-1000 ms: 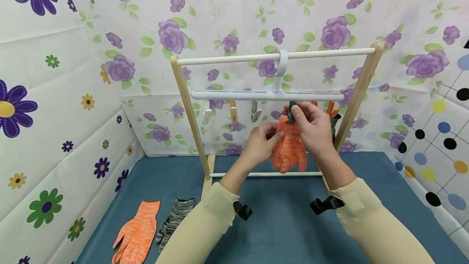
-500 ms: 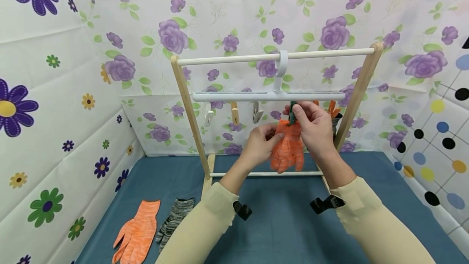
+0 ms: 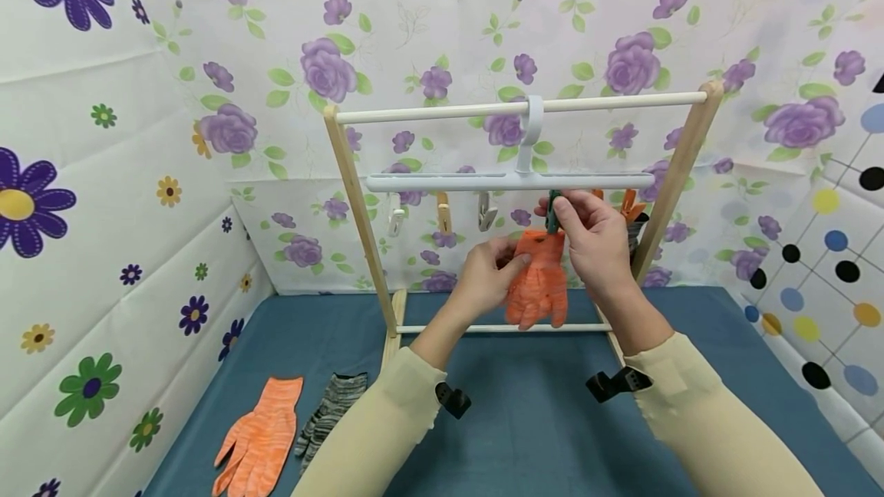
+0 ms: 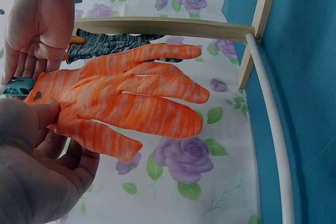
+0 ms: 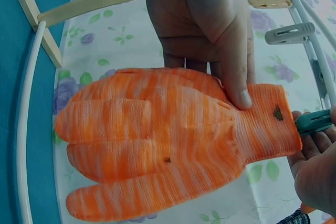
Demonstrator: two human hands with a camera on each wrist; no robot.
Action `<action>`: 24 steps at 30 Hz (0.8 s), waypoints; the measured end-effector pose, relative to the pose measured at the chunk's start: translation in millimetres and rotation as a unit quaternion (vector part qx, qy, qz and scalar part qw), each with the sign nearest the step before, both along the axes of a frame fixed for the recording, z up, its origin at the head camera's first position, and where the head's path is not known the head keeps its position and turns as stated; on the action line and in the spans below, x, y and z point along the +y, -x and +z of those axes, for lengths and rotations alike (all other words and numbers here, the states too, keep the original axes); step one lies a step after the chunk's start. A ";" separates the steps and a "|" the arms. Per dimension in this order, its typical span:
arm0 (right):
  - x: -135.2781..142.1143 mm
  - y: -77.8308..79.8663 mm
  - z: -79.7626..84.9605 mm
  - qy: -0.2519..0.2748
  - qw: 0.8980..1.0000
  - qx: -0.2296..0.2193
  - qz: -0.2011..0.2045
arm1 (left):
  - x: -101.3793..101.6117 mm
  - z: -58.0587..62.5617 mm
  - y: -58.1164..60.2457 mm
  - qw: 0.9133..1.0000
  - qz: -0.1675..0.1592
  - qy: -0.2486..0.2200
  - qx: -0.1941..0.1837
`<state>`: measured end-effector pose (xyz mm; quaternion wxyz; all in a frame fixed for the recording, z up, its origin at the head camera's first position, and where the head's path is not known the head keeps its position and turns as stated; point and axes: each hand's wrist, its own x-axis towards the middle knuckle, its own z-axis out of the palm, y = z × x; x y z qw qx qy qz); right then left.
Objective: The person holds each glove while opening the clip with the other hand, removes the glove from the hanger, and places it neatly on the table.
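Observation:
My left hand point(image 3: 489, 274) pinches an orange knitted glove point(image 3: 537, 286) near its cuff, thumb in front, the glove's fingers hanging down. In the right wrist view, a dark mark shows on the cuff point(image 5: 268, 129). Between the thumb and fingers of my right hand point(image 3: 594, 240) is a green clothespin point(image 3: 552, 212), just under the white hanger point(image 3: 442, 182). Its tip meets the edge of the cuff; whether it clamps the fabric I cannot tell. Part of the clothespin is hidden by the right fingers.
White point(image 3: 395, 219), tan point(image 3: 443, 215) and grey point(image 3: 486, 215) clothespins hang left of my hands. Right of them, an orange clothespin point(image 3: 630, 207) holds a dark grey glove point(image 4: 105, 45). A wooden rack point(image 3: 362, 221) carries the hanger. Orange point(image 3: 265, 432) and grey point(image 3: 334, 409) gloves lie on the table.
The held glove and left hand have shifted slightly down and left. The cuff, earlier overlapped by the green clothespin, now sits lower at its tip. The right hand has barely moved.

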<state>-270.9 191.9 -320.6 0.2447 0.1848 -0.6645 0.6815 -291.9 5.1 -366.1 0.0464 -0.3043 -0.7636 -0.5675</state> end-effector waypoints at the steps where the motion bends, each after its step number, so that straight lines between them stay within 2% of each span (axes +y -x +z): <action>1: 0.4 0.4 -0.2 -0.001 1.000 0.001 -0.001 | -0.8 -0.6 -0.3 1.000 -0.001 -0.001 -0.001; 9: 1.1 -0.6 -1.1 -0.015 1.000 -0.005 0.003 | -9.5 -6.6 -1.8 1.000 0.007 -0.001 -0.007; 16: 1.5 -3.1 -3.3 -0.033 0.999 -0.013 0.015 | -20.3 -14.5 -3.5 1.000 0.020 0.012 0.011; 24: 2.0 -3.3 -5.5 -0.038 0.999 -0.013 0.025 | -32.4 -18.5 -10.1 0.999 0.030 0.003 0.011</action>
